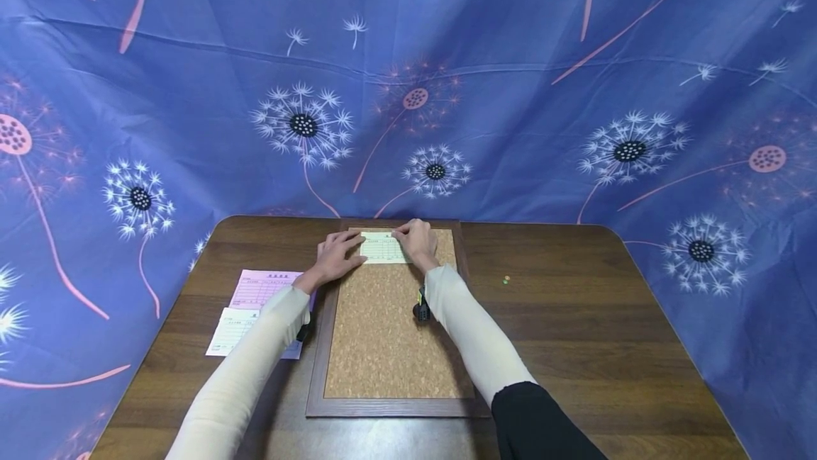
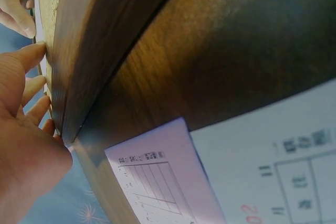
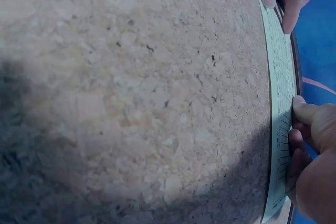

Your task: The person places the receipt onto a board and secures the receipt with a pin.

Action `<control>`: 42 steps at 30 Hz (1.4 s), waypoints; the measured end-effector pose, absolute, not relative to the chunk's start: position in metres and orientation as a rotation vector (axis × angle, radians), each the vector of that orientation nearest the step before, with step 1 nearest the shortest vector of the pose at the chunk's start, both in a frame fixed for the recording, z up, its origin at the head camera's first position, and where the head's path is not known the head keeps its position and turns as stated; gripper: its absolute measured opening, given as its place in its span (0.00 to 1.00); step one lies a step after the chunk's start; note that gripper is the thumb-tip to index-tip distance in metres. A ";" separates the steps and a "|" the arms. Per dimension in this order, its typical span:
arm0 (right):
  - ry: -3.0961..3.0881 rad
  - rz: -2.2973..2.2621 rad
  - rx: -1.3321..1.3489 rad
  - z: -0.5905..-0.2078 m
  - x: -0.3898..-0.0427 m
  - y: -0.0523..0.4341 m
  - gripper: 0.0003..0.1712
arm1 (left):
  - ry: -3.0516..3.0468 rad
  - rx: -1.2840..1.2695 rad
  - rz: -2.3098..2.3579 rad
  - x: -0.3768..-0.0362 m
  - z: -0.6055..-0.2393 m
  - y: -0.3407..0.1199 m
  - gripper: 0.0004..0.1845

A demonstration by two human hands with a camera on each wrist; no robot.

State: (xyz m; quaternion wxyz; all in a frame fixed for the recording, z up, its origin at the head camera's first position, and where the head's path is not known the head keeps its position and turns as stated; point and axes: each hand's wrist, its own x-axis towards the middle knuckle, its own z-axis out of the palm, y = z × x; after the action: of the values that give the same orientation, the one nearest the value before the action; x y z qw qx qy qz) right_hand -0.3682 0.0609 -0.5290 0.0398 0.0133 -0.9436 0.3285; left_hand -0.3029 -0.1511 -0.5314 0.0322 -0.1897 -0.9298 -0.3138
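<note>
Corkboard [image 1: 383, 346] centre of tabletop [image 1: 574, 318]. Slip [image 1: 383, 248] on corkboard's far end, left hand [image 1: 336, 256] at its left, right hand [image 1: 418, 241] at its right. Two forms [image 1: 255, 307] left of corkboard. Small bead [image 1: 506, 280] right of it.

A dark wooden tabletop [image 1: 574, 332] fills the lower frame. On it lie a framed cork board [image 1: 383, 346] at centre, a pink form [image 1: 258, 288] and white slip [image 1: 228, 332] at left, and a tiny bead [image 1: 506, 280] at right.

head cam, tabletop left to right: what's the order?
white slip → pink form → left hand → pale green slip → right hand → small green bead
</note>
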 end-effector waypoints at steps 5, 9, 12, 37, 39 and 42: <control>-2.868 1.005 0.059 -0.527 -0.366 0.061 0.05 | -2.871 -0.584 -0.988 -0.303 -0.531 -0.151 0.29; -2.866 1.005 0.058 -0.528 -0.366 0.062 0.06 | -2.866 -0.595 -0.986 -0.303 -0.531 -0.151 0.29; -2.872 0.993 0.044 -0.529 -0.367 0.061 0.07 | -2.863 -0.599 -0.977 -0.303 -0.532 -0.152 0.29; -2.924 1.001 -0.001 -0.521 -0.365 0.061 0.06 | -2.879 -0.578 -1.007 -0.305 -0.534 -0.152 0.30; -2.921 1.032 -0.005 -0.519 -0.364 0.061 0.07 | -2.885 -0.571 -0.998 -0.304 -0.531 -0.151 0.29; -2.904 1.076 0.015 -0.522 -0.365 0.062 0.06 | -2.904 -0.556 -0.986 -0.305 -0.530 -0.152 0.29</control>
State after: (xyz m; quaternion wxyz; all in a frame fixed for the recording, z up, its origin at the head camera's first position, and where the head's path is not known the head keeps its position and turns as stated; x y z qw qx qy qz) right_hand -0.3648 0.0623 -0.5219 0.0224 0.0049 -0.9374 0.3475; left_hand -0.3047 -0.1517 -0.5304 0.0124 -0.1784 -0.9316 -0.3163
